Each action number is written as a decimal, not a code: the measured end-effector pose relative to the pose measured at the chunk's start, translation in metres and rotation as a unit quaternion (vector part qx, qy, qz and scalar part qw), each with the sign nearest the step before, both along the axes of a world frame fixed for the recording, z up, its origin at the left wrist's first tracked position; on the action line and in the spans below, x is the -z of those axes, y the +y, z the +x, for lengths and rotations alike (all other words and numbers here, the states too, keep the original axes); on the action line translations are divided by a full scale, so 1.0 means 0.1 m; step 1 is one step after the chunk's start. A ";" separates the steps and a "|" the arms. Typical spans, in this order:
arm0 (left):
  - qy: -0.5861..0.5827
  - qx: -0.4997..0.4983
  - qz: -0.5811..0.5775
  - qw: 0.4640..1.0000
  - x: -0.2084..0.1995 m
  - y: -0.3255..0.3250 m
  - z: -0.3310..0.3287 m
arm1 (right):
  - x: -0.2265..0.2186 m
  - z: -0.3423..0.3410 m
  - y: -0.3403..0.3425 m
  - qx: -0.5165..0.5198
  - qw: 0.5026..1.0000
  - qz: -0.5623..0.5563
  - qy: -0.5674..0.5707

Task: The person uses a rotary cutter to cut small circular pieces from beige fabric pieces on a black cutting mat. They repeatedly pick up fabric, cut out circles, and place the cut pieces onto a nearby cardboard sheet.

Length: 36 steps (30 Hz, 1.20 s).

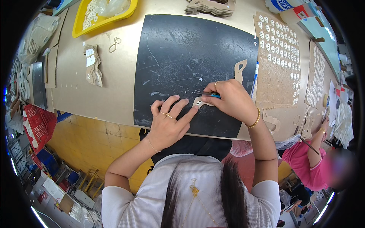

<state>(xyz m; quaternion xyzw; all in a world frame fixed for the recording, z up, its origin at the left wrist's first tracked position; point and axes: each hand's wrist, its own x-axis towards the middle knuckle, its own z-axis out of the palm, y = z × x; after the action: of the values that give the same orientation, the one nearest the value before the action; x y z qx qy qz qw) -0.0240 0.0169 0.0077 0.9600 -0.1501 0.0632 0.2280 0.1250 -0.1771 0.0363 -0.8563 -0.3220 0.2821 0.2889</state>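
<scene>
Left hand [169, 121]: spread out low over the black cutting mat [182, 49], index fingertip pressing on a small tan cut-out [199, 102], not really gripping anything that I can see.
Right hand [230, 97]: pinching a slim blue-and-black tool [215, 95] with a pointed metal tip, fingers right up against the same cut-out. Too small to tell if it's snips or tweezers.
Cut-out being worked on: lying on the mat's near half, between both hands, with a white patch and dark dots on it.
Spare cut-out [238, 77]: on the mat's right side, beyond the right hand, with a blue-and-white pen [255, 78] just beside it.
Brown board [275, 85]: right of the mat, covered in rows of little white shapes.
Left side of the surface [114, 91]: banded bundle of tan pieces [98, 72], a loose rubber band [114, 45], and a yellow tray [99, 26] further back.
Neighbour: person in pink [304, 167], far right.
</scene>
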 end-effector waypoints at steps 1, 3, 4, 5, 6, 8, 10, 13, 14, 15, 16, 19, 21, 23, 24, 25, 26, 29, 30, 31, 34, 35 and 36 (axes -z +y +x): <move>0.003 0.003 0.004 1.000 0.00 0.00 0.00 | 0.01 0.00 0.00 0.002 1.000 0.009 -0.002; 0.008 0.010 0.013 1.000 -0.01 0.01 0.01 | 0.02 -0.02 -0.01 0.007 1.000 0.028 -0.006; 0.009 0.012 0.019 1.000 -0.01 0.01 0.02 | 0.01 -0.01 -0.01 0.007 1.000 0.022 -0.003; 0.010 0.013 0.025 1.000 -0.02 0.00 0.03 | 0.00 -0.01 0.00 0.007 1.000 0.015 0.000; 0.011 0.015 0.032 0.999 -0.03 -0.01 0.03 | -0.01 -0.01 0.00 0.007 1.000 0.009 0.003; 0.020 0.019 0.045 0.999 -0.08 -0.01 0.05 | -0.01 0.00 -0.02 -0.001 1.000 0.022 0.000; 0.018 0.022 0.053 0.998 -0.09 -0.02 0.05 | -0.02 -0.01 -0.03 -0.006 1.000 0.026 -0.008; 0.007 0.026 0.056 0.998 -0.09 -0.03 0.07 | -0.03 -0.03 -0.04 -0.005 0.999 0.021 -0.024; 0.008 0.027 0.056 0.998 -0.10 -0.03 0.07 | -0.02 -0.03 -0.04 -0.002 0.999 0.024 -0.026; 0.008 0.028 0.056 0.998 -0.11 -0.04 0.07 | -0.02 -0.04 -0.04 0.001 0.999 0.026 -0.027; 0.008 0.027 0.055 0.998 -0.11 -0.04 0.07 | -0.02 -0.03 -0.03 -0.002 0.999 0.022 -0.027; 0.005 0.027 0.052 0.998 -0.11 -0.03 0.08 | -0.05 -0.02 -0.01 -0.004 1.000 0.016 -0.020; 0.000 0.028 0.050 0.998 -0.11 -0.03 0.08 | -0.05 -0.02 -0.01 0.001 1.000 0.016 -0.008; -0.009 0.027 0.051 0.998 -0.09 -0.04 0.08 | -0.05 -0.02 -0.01 -0.001 1.000 0.014 -0.012; -0.013 0.027 0.051 0.998 -0.09 -0.03 0.08 | -0.05 -0.02 0.00 -0.002 1.000 0.013 -0.014; -0.015 0.025 0.050 0.998 -0.09 -0.04 0.08 | -0.05 -0.02 0.00 -0.002 1.000 0.012 -0.014; -0.017 0.024 0.050 0.998 -0.08 -0.04 0.07 | -0.06 -0.02 0.01 -0.002 1.000 0.012 -0.014; -0.013 0.023 0.054 0.998 -0.05 -0.03 0.05 | -0.06 -0.02 0.02 -0.002 1.000 0.003 -0.014; -0.009 0.023 0.057 0.998 -0.04 -0.03 0.05 | -0.06 -0.02 0.03 -0.002 1.000 -0.001 -0.015; -0.010 0.023 0.054 0.998 -0.04 -0.03 0.05 | -0.06 -0.03 0.02 -0.001 1.000 -0.001 -0.017; -0.012 0.021 0.049 0.999 -0.03 -0.04 0.07 | -0.07 -0.04 0.03 -0.002 1.000 -0.012 -0.020; -0.013 0.017 0.048 0.999 -0.02 -0.05 0.07 | -0.10 -0.04 0.05 -0.003 1.000 -0.024 -0.019; -0.015 0.013 0.046 0.999 0.00 -0.07 0.08 | -0.11 -0.04 0.06 -0.004 0.999 -0.036 -0.018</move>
<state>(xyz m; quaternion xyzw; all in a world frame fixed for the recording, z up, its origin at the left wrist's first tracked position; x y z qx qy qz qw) -0.0160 0.0103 0.0082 0.9664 -0.1690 0.0676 0.1816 0.1208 -0.1713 0.0477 -0.8701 -0.3198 0.2789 0.2509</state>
